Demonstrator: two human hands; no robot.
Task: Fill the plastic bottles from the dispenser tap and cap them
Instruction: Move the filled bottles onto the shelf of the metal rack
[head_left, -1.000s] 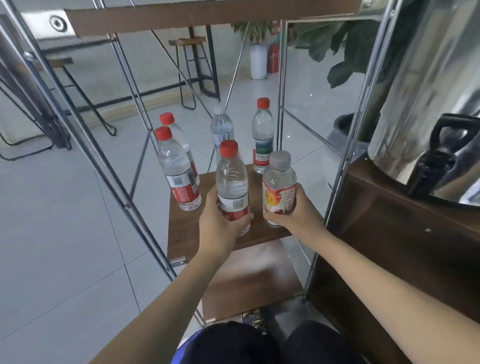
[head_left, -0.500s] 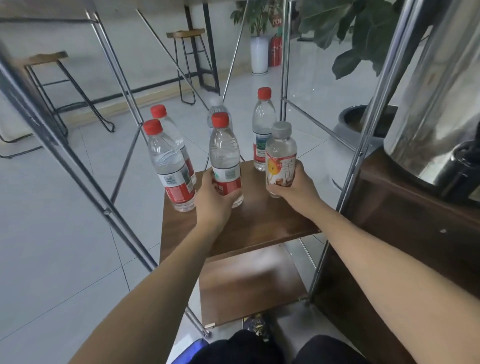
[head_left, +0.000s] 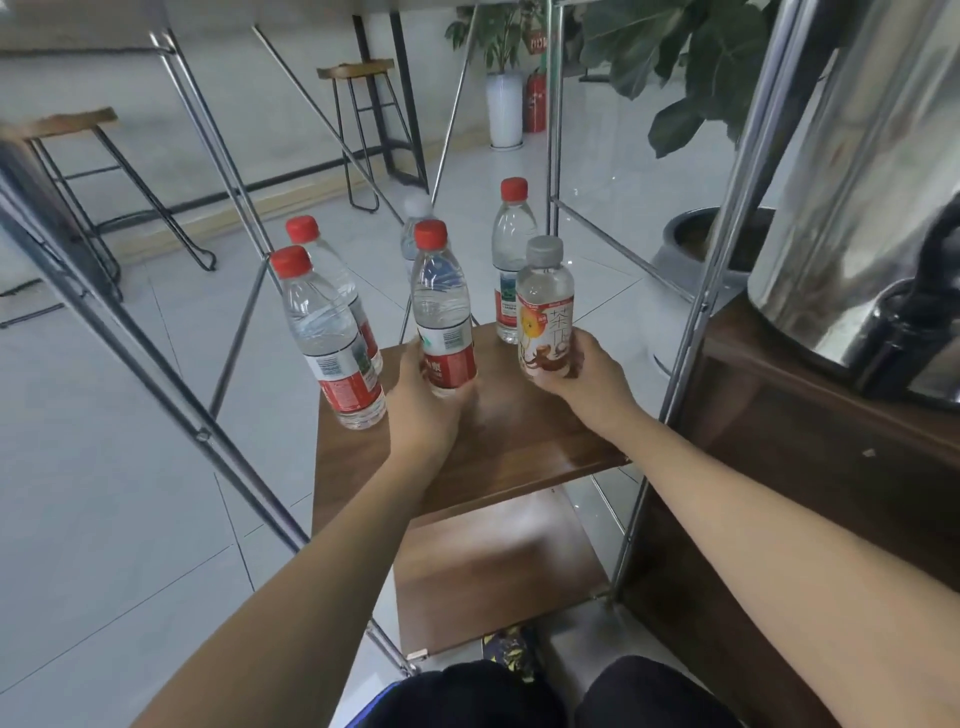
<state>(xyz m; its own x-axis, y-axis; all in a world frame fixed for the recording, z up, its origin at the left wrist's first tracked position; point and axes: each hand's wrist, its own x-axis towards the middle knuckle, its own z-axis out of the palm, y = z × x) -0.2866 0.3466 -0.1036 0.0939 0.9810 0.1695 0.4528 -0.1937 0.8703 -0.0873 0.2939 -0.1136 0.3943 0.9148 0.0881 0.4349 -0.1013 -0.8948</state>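
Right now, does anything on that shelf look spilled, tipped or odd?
Nothing stands out. All six bottles stand upright and capped on the wooden shelf, with no spill visible. The left hand grips a red-capped bottle; the right hand grips the grey-capped bottle.

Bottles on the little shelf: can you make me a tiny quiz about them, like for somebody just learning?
1. True or false: every bottle on the shelf has a red cap.
2. Which hand grips the grey-capped bottle? A) left hand B) right hand C) neither
3. Fill in: the left hand grips a bottle with a ___ cap.

Key
1. False: one cap is grey, and a bottle at the back looks to have a pale one.
2. B
3. red
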